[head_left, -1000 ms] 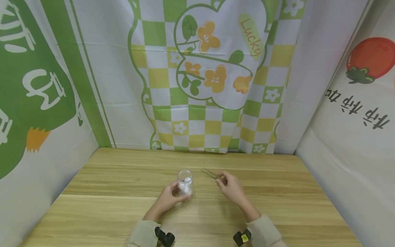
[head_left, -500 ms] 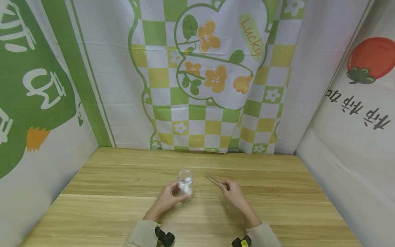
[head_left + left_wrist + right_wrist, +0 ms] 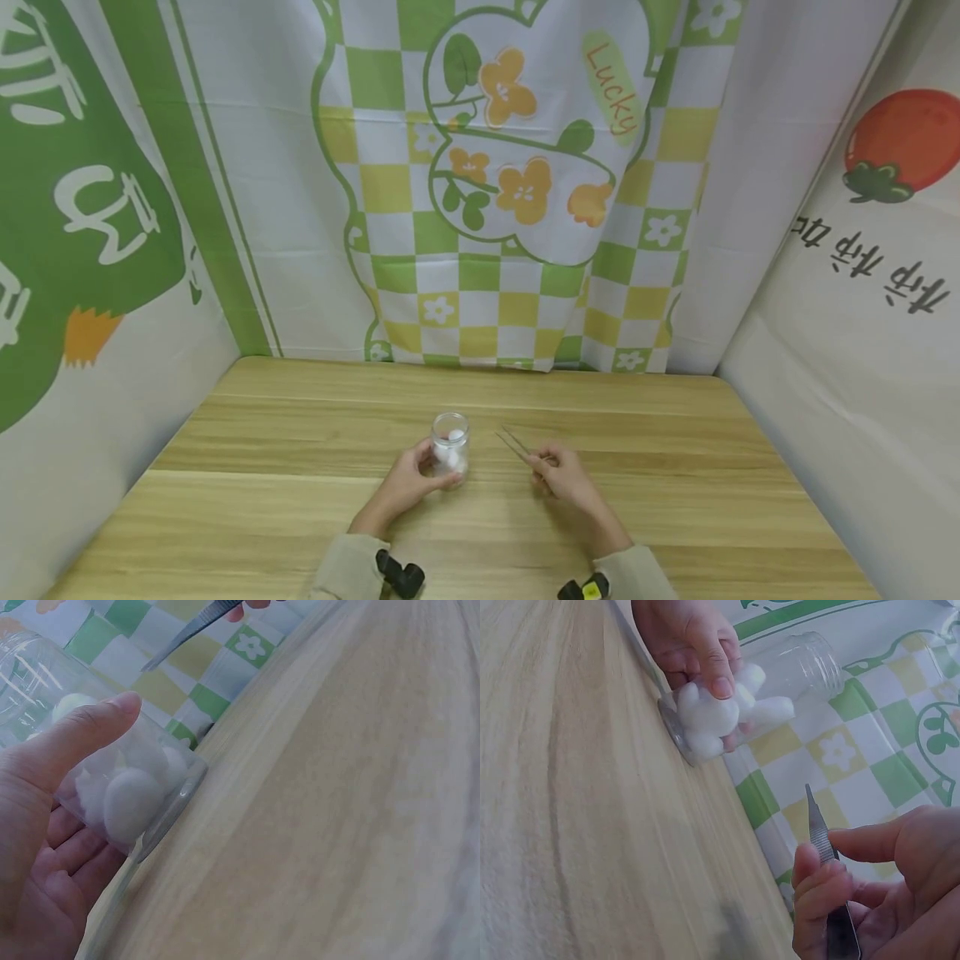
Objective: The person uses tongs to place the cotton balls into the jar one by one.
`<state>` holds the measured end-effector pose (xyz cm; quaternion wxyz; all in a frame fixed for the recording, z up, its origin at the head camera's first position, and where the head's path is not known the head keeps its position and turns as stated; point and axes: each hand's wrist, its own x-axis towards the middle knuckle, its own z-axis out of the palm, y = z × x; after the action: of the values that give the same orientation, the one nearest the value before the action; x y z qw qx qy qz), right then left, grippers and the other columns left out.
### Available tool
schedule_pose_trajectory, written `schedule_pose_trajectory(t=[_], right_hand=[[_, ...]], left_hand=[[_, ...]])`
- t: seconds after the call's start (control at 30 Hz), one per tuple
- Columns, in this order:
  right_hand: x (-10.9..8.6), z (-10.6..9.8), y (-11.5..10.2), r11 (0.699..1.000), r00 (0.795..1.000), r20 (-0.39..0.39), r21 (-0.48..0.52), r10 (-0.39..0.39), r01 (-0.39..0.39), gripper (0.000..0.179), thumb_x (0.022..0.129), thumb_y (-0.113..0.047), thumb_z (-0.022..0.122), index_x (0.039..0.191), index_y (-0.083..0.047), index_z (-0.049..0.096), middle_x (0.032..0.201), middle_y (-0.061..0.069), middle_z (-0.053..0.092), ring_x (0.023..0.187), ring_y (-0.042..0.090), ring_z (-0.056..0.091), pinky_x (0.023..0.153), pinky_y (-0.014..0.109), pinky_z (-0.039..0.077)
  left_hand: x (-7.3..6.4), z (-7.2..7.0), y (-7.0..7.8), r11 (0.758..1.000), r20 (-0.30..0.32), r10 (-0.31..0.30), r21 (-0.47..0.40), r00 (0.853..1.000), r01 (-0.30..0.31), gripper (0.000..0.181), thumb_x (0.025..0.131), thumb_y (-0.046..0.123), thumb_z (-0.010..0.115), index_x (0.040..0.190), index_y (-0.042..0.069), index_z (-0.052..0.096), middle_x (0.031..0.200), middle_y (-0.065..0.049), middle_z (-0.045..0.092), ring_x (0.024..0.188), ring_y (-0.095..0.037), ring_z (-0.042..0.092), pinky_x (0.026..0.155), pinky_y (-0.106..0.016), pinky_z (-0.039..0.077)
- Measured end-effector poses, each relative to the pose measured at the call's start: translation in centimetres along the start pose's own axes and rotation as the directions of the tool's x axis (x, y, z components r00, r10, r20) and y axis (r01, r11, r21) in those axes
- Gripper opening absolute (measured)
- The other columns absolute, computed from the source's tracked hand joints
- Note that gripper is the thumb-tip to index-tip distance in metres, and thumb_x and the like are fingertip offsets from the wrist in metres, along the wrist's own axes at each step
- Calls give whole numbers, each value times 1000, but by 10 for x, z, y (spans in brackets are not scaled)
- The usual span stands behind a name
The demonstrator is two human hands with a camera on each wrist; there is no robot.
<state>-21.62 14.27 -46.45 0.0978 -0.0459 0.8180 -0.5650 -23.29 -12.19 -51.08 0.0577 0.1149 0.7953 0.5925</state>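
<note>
A clear, lidless jar (image 3: 451, 450) stands on the wooden table, with several white cotton balls (image 3: 712, 714) in its lower part. My left hand (image 3: 408, 479) grips the jar from the left, thumb across its near side and fingers behind it. To the right of the jar, my right hand (image 3: 564, 477) holds metal tweezers (image 3: 514, 443) between thumb and fingers. The tweezers' tips point up and left toward the jar, apart from it, with nothing between them. In the right wrist view the ridged grip (image 3: 822, 844) of the tweezers lies under the fingertips.
The wooden table (image 3: 300, 425) reaches back to a hanging cloth (image 3: 495, 317) with green and yellow checks. Printed cloth walls (image 3: 847, 350) flank the table on both sides. Each sleeve cuff carries a small black camera mount (image 3: 401, 575).
My right hand has drawn back toward me and turned a little, bringing the tweezers lower and slightly right, with their tips spread apart. The left hand and jar have stayed in place.
</note>
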Motion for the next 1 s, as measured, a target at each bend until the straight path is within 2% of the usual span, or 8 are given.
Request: schedule_pose_trajectory(t=[0.1,0.23,0.47,0.53,0.73,0.87,1.0], right_hand=[[1,3,3,995,998,2,79,68,-68,23,97,-10,53,107,11,55,64,-1,58,49,3,44,44,13,38],[3,7,6,973,990,3,183,144,-142,23,96,-10,56,107,10,56,64,-2,59,50,2,52,46,14,45],[5,8,11,950,986,44,264,163,-169,17,94,-6,57,102,9,55,64,-1,60,53,5,60,49,16,50],[5,8,12,951,985,47,258,164,-170,15,93,-5,57,99,9,55,65,1,62,54,7,62,50,17,51],[2,7,11,975,984,5,137,176,-175,21,91,-11,62,100,8,59,74,7,73,58,10,68,53,19,55],[1,7,11,969,978,-38,147,205,-197,20,90,-11,65,96,8,61,74,10,74,59,11,68,53,21,57],[0,8,11,963,969,-81,159,233,-218,16,90,-10,65,89,6,62,70,6,69,57,10,62,51,21,56]], left_hand=[[0,0,0,1000,-1,-1,3,1000,1,67,81,20,78,137,-1,48,133,-22,58,124,-37,57,108,-50,47],[1,1,0,1000,-1,5,6,1000,-5,66,80,20,78,136,-1,49,133,-22,59,124,-37,57,107,-50,47],[2,1,-1,1000,-10,16,14,1000,-16,65,80,20,79,134,-2,50,130,-23,60,122,-38,58,106,-50,48],[2,1,-2,1000,-7,15,12,1000,-15,65,80,20,79,134,-2,50,131,-23,60,122,-38,58,106,-50,48],[2,1,-3,1000,-11,13,20,1000,-13,65,80,20,79,134,-2,50,131,-22,60,122,-37,58,106,-50,48],[2,2,-3,1000,-19,12,28,1000,-12,65,79,20,79,134,-2,51,130,-22,61,121,-36,59,105,-49,49],[2,2,-2,999,-21,13,29,1000,-13,65,79,19,79,133,-2,51,129,-22,61,121,-36,59,105,-49,49]])
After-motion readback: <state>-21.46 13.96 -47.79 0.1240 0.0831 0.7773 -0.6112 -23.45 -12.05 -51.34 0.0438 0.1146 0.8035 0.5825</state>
